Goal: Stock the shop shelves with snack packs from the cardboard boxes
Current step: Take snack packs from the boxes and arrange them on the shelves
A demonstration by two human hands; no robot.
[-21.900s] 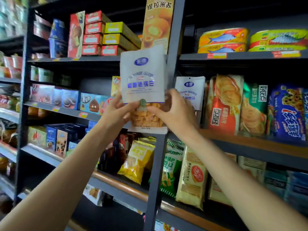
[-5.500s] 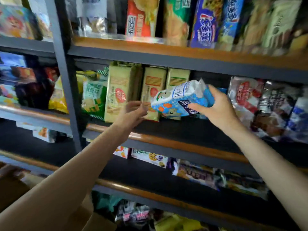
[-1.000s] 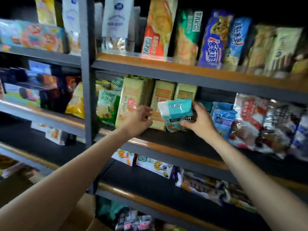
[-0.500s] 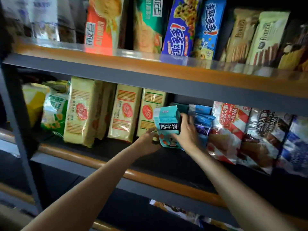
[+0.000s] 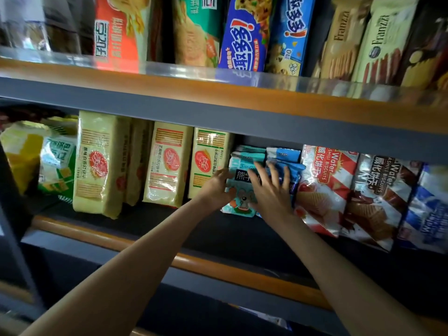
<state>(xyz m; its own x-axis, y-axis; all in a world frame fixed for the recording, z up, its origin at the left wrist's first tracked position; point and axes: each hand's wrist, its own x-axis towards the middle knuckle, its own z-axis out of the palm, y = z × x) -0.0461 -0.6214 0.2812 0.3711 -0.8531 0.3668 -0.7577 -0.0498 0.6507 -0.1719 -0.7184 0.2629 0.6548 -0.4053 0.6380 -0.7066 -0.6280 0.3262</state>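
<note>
Head view, looking slightly up into a dim shop shelf (image 5: pixel 169 238) whose orange front lip crosses the lower half of the frame; at centre a teal snack pack (image 5: pixel 238 190) with a cartoon mouse stands upright, wedged between pale yellow cracker packs (image 5: pixel 208 163) on its left and blue packs (image 5: pixel 283 161) on its right, with red-and-white wafer bags (image 5: pixel 322 185) further right. Left hand (image 5: pixel 215 187) cups the pack's left edge, fingers curled against it; right hand (image 5: pixel 271 190) lies spread, fingers straight, pressing flat on the pack's front and the blue pack beside it — neither hand pinches anything. Upper shelf (image 5: pixel 218 93) holds tall biscuit packs across the top of the frame.

Likely risks: the teal pack looks soft and narrow at its base, so it may tip forward once the hands lift; pushing harder could crumple it or crush the biscuits inside; a sideways nudge might topple the leaning yellow packs — or slide the blue ones off line.
</note>
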